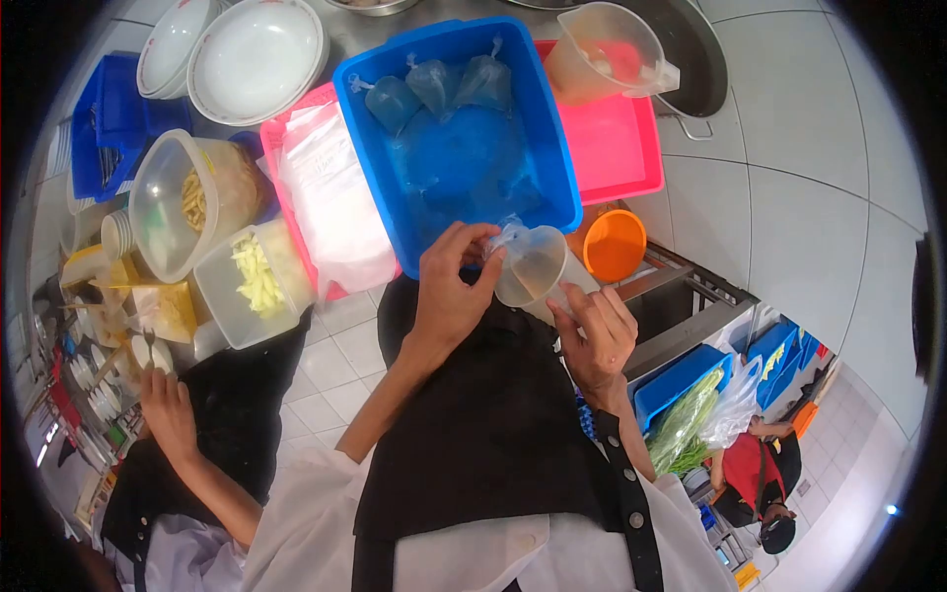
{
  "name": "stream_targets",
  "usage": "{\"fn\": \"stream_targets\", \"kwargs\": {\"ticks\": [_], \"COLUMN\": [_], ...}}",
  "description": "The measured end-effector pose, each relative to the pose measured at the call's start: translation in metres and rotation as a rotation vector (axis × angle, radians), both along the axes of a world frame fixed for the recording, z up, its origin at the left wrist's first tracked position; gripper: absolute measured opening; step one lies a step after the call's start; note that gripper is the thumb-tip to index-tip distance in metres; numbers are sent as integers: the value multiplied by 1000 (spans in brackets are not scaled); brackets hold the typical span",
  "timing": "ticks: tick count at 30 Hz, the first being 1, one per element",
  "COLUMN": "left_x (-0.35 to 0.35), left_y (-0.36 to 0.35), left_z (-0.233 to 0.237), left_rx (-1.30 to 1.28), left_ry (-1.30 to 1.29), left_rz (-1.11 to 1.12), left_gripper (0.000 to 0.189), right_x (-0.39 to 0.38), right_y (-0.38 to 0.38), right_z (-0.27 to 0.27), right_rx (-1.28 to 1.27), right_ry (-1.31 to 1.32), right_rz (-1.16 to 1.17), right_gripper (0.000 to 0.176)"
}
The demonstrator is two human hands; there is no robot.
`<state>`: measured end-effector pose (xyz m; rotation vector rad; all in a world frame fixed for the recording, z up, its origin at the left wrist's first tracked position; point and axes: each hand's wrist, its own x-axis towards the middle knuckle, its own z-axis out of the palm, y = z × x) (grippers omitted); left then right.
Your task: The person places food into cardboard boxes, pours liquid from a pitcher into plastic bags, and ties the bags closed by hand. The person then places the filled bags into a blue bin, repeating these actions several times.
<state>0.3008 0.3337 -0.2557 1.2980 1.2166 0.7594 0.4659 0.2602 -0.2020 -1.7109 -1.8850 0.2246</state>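
Note:
My left hand [456, 286] pinches the gathered top of a clear plastic bag [511, 233] at the near edge of a blue tub [572, 187]. Just right of it, my right hand [595, 331] has its fingers closed around the side of a translucent plastic cup or jug [533, 266], its round opening facing up. Inside the tub, several knotted bags of clear liquid [431, 87] lie along the far side.
Left are a pink tray [274, 158] with plastic sheets, cut vegetables [258, 274] in a container, and white bowls [254, 59]. Right are a measuring jug [602, 59], a pink tub [617, 148] and an orange bucket [614, 245]. A co-worker's hand [170, 414] is at left; another person [755, 474] is at right.

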Motion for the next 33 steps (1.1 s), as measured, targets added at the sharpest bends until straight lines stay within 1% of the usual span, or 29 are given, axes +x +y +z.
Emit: {"fn": "stream_targets", "kwargs": {"ticks": [1,5,11,20,23,28,33], "left_x": [-1,0,-2,-1,-3,-5,-8], "left_y": [0,-2,-2,1,2,4,3], "left_z": [1,1,1,8,10,16,15], "left_rx": [-25,-65,-73,-120,-154,-244,-264], "left_ry": [23,-20,-24,-27,-4,-11,-29], "left_rz": [-38,-17,-50,-19,-39,-22,-22], "left_gripper": [21,22,23,19,19,18,18], "right_x": [0,0,-1,1,-2,-3,-5], "right_y": [0,2,4,3,6,8,8], "right_z": [-1,1,5,12,13,19,21], "right_rx": [16,18,14,-27,-5,-20,-24], "right_ry": [-8,-33,-47,-76,-37,-42,-52], "right_rz": [11,32,57,81,83,95,107], "right_gripper": [27,27,28,29,28,29,31]}}
